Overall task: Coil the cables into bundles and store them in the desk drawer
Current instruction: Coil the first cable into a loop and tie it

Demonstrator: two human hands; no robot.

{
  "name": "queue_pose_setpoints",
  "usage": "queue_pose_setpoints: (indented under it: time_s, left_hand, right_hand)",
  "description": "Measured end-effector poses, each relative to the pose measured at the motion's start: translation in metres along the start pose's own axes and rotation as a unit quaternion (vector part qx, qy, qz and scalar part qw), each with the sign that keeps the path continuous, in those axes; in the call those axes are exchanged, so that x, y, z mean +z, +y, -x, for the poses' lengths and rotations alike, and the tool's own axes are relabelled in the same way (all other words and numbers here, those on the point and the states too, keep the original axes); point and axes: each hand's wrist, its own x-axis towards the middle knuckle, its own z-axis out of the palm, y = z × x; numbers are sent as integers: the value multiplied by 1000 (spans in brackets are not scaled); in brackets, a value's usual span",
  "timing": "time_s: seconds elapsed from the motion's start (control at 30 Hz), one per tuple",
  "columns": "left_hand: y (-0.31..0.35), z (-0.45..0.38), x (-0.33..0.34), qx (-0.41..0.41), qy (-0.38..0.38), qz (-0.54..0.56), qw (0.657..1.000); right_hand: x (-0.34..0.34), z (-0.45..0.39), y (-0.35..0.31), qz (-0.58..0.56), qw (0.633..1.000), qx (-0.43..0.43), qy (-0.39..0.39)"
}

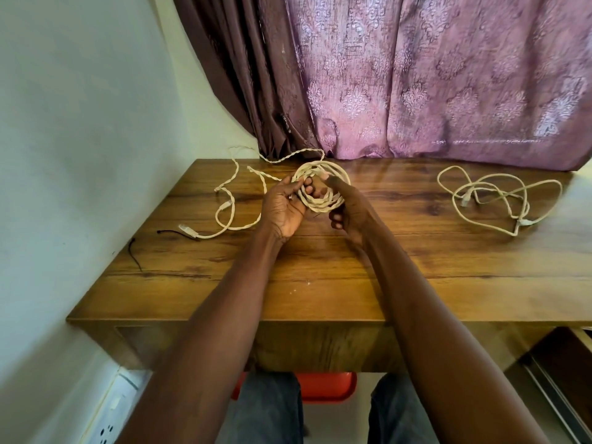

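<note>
A cream cable is partly wound into a round coil held above the wooden desk. My left hand grips the coil's left side, fingers curled through the loops. My right hand holds the coil's right side from behind. The cable's loose tail trails left across the desk to a plug near the left edge. A second cream cable lies in loose loops at the desk's right.
Two thin black ties lie at the desk's left edge. A purple curtain hangs behind the desk. A partly open drawer shows at lower right. A red stool sits under the desk.
</note>
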Motion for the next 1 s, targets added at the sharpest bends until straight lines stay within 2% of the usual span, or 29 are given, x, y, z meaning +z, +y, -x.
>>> queue_pose_setpoints:
  time_s: [0.1, 0.23, 0.3, 0.43, 0.5, 0.6, 0.77, 0.83, 0.9, 1.0]
  left_hand:
    - [1, 2, -1, -13, -10, 39, 999]
    - [-1, -1, -2, -30, -3, 24, 999]
    - [2, -1, -6, -51, -16, -17, 998]
    - [12, -1, -11, -68, -56, -168, 982]
    - [17, -2, -16, -61, -73, -272, 958]
    - [27, -4, -16, -78, -92, -412, 903]
    - [52, -3, -2, -147, -142, -556, 806]
    - [54, -6, 0, -166, -150, -575, 787]
    - [53, -5, 0, -154, -149, -557, 802]
    - [45, 0, 0, -130, -146, -454, 869]
  right_hand:
    - [-1, -2, 0, -45, 999, -18, -6]
    - [0, -1, -1, 27, 993, -102, 53]
    - [2, 0, -1, 74, 987, -125, 65]
    - [-6, 1, -2, 161, 978, -129, 34]
    - [-12, 1, -3, 230, 965, -124, 13]
    - [-13, 3, -2, 285, 949, -129, -36]
    - [-10, 1, -3, 279, 948, -127, -82]
    - [-10, 0, -4, 251, 956, -132, -79]
    - [-11, -1, -5, 208, 967, -134, -67]
    - [-16, -3, -5, 116, 986, -102, -66]
